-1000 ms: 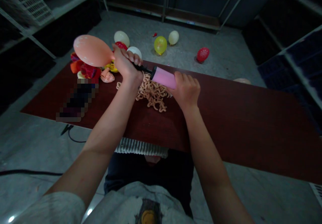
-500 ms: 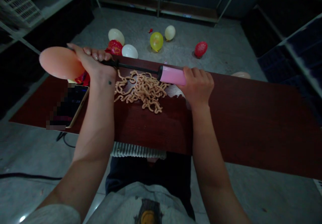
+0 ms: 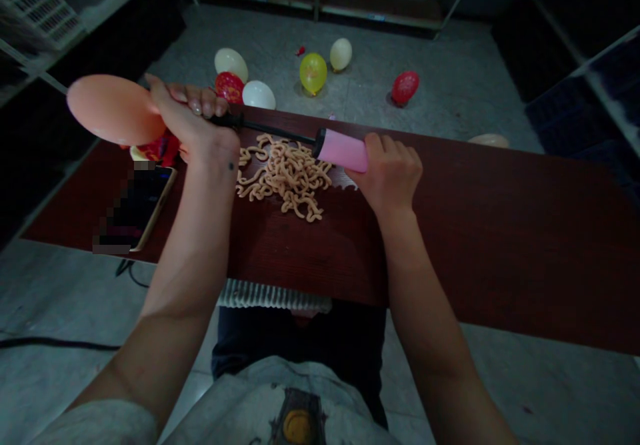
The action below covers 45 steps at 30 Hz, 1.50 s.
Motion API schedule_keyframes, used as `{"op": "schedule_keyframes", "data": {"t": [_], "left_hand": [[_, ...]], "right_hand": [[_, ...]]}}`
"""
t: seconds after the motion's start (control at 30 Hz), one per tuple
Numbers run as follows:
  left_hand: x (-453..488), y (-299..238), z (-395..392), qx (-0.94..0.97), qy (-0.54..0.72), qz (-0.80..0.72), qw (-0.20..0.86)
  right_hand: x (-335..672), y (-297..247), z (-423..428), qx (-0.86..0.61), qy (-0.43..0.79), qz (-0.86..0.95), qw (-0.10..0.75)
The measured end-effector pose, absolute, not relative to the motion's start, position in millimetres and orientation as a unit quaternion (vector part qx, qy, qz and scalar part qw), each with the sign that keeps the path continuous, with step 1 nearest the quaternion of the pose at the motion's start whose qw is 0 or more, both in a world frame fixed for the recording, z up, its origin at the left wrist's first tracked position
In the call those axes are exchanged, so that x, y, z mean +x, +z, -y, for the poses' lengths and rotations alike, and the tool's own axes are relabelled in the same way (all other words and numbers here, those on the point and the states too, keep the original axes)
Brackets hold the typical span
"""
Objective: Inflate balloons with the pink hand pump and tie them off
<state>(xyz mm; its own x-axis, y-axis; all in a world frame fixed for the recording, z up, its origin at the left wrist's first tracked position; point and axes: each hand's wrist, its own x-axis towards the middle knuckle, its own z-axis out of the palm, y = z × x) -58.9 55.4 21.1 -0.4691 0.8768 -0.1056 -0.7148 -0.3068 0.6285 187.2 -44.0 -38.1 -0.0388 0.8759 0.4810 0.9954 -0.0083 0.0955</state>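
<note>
My left hand [image 3: 197, 115] is closed around the black end of a balloon pump, where the neck of an inflated peach balloon [image 3: 115, 109] sits. The balloon sticks out to the left of my fingers. My right hand [image 3: 393, 168] is wrapped around the pink barrel of the balloon pump [image 3: 343, 150]. A thin black rod [image 3: 277, 131] runs between barrel and black end. Below the rod, a tangled pile of tan, twisted strands [image 3: 297, 175] lies on the dark red table [image 3: 310, 255]; I cannot tell what they are.
A phone [image 3: 143, 205] lies on the table's left, beside a red and yellow crumpled item [image 3: 157, 150]. Past the far edge, white balloons [image 3: 259, 95], a yellow balloon [image 3: 313, 73] and red balloons [image 3: 405, 88] rest on the floor. Shelves [image 3: 375, 15] stand behind; a cable [image 3: 60, 343] crosses the floor at left.
A little less of the rod shows between the pink barrel and my left hand. The peach balloon looks slightly larger. Both hands keep their grip, and the view has shifted a bit.
</note>
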Motion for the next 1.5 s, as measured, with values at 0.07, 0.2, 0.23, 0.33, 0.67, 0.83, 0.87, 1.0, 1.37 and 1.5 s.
{"op": "schedule_keyframes", "data": {"t": [0.07,0.2,0.23,0.33,0.67,0.83,0.87,1.0,1.37,1.5], "left_hand": [[-52.5,19.4,-53.9,0.108,0.823,-0.259,0.495],[-31.5,17.1,-45.7,0.115,0.816,-0.226,0.52],[-25.4,15.5,-43.7,0.125,0.81,-0.229,0.525],[-9.2,7.3,-41.1,0.166,0.796,-0.244,0.529],[-10.1,1.0,-48.6,0.106,0.783,-0.221,0.572],[-17.3,9.6,-47.4,0.077,0.783,-0.231,0.573],[-18.8,10.2,-47.9,0.071,0.786,-0.233,0.568],[-27.0,10.9,-49.8,0.058,0.793,-0.241,0.557],[-61.2,11.3,-55.8,0.073,0.822,-0.205,0.526],[-62.7,17.6,-52.3,0.077,0.822,-0.228,0.517]], "right_hand": [[181.8,-37.9,44.6,-0.676,-0.2,0.694,0.148],[164.4,-36.7,45.4,-0.67,-0.184,0.703,0.152],[159.6,-36.7,45.6,-0.669,-0.181,0.705,0.151],[147.7,-38.2,46.0,-0.668,-0.174,0.709,0.145],[147.8,-38.6,41.7,-0.65,-0.2,0.714,0.168],[156.5,-39.4,37.8,-0.636,-0.229,0.716,0.173],[159.5,-39.8,37.7,-0.633,-0.235,0.717,0.171],[174.1,-42.2,38.3,-0.627,-0.262,0.716,0.16],[209.9,-43.0,41.4,-0.623,-0.287,0.71,0.161],[206.5,-41.9,42.5,-0.633,-0.27,0.707,0.166]]}}
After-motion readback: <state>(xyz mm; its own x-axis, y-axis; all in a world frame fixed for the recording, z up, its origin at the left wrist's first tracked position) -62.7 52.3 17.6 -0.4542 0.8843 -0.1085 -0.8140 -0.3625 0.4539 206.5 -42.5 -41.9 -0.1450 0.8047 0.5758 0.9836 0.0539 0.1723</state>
